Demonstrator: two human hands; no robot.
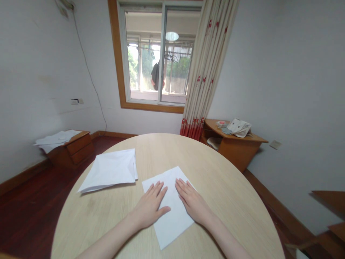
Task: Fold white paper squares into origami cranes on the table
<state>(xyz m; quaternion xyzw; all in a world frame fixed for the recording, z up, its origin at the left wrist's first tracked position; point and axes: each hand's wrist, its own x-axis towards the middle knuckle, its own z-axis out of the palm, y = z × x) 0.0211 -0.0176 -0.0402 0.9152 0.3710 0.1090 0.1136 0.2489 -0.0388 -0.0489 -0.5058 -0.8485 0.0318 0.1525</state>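
A white sheet of paper [172, 225] lies flat and slightly turned on the round wooden table [223, 190], right in front of me. On its left part rests my left hand [151, 205], palm down with the fingers stretched and the thumb apart, pointing inward. My right hand [192, 201] lies flat across the sheet's right edge, fingers extended toward the far corner. Both hands touch the paper and partly cover it. Farther left on the tabletop is a loosely folded stack of white paper [111, 169], apart from both hands.
A low wooden drawer cabinet [79, 145] with papers on top stands at the left wall. Behind the table at right is a wooden corner cabinet [233, 149] carrying a cloth bag [239, 128]. A patterned curtain [206, 72] hangs beside the window [144, 68].
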